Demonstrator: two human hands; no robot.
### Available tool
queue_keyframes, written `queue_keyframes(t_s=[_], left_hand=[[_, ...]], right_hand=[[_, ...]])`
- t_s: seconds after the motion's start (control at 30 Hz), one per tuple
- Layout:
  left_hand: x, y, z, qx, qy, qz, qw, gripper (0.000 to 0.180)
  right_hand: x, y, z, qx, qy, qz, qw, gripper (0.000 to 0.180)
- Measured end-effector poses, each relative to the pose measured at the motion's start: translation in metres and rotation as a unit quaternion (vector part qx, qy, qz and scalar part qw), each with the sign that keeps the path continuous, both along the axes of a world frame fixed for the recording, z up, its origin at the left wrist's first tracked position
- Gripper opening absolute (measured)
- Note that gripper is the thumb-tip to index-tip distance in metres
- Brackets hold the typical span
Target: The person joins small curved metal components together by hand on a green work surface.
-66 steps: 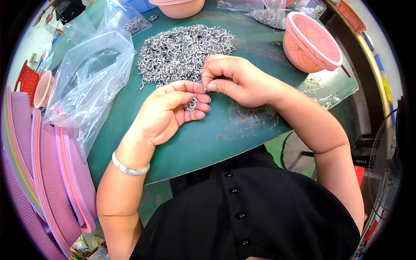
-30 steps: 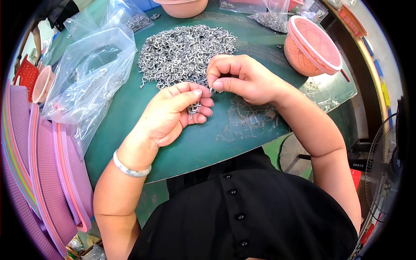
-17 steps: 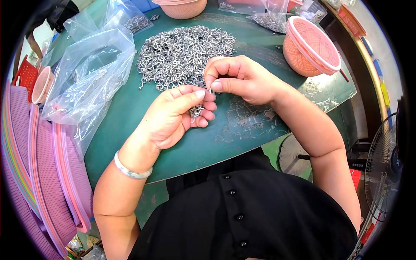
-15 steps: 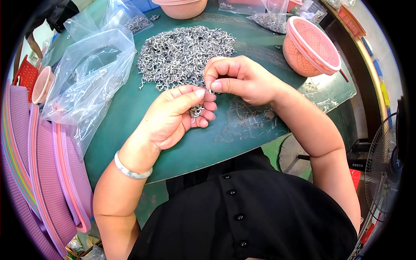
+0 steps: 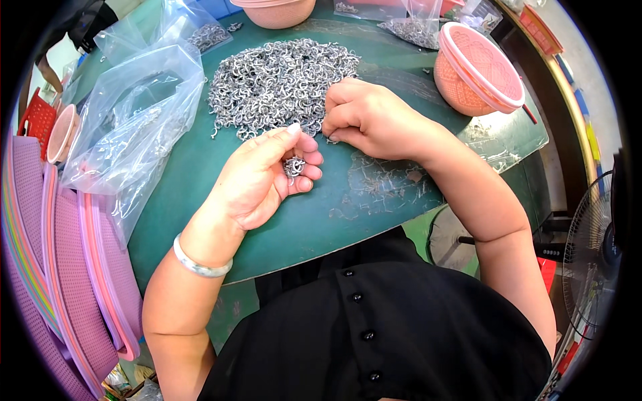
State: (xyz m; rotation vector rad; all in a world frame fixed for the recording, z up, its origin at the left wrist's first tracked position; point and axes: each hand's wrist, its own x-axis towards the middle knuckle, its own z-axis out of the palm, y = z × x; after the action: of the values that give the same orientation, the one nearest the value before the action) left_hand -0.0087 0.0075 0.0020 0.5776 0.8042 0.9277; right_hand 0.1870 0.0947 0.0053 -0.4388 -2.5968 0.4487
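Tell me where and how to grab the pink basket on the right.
I'd take the basket by its near rim, coming from the side of the right hand: the rim juts out that way and the basket narrows below, likely giving an edge to pinch.

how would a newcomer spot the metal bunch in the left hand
Find the green table and the big heap of small, curved silvery metal pieces on it. On the near side of that heap is the left hand, palm up. The bunch is cupped there, far smaller than the heap and held, not lying loose.
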Motion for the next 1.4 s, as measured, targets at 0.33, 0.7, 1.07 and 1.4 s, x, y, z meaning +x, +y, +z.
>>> queue_keyframes(t_s=[0.33,0.7,1.07,1.4], left_hand=[[0.000,0.000,0.002,0.002,0.010,0.009,1.000,0.022],[0.000,0.000,0.000,0.013,0.036,0.009,0.999,0.025],[-0.001,-0.001,0.000,0.015,0.039,0.007,0.999,0.025],[0.000,-0.001,-0.001,0.019,0.033,-0.012,0.999,0.019]], right_hand=[[0.000,0.001,-0.001,0.023,-0.016,0.018,0.999,0.008],[0.008,0.002,0.004,-0.014,-0.019,0.044,0.999,0.009],[0.005,0.001,0.005,-0.003,-0.063,0.029,0.998,0.006],[0.007,0.002,0.011,-0.183,0.008,0.070,0.981,0.008]])
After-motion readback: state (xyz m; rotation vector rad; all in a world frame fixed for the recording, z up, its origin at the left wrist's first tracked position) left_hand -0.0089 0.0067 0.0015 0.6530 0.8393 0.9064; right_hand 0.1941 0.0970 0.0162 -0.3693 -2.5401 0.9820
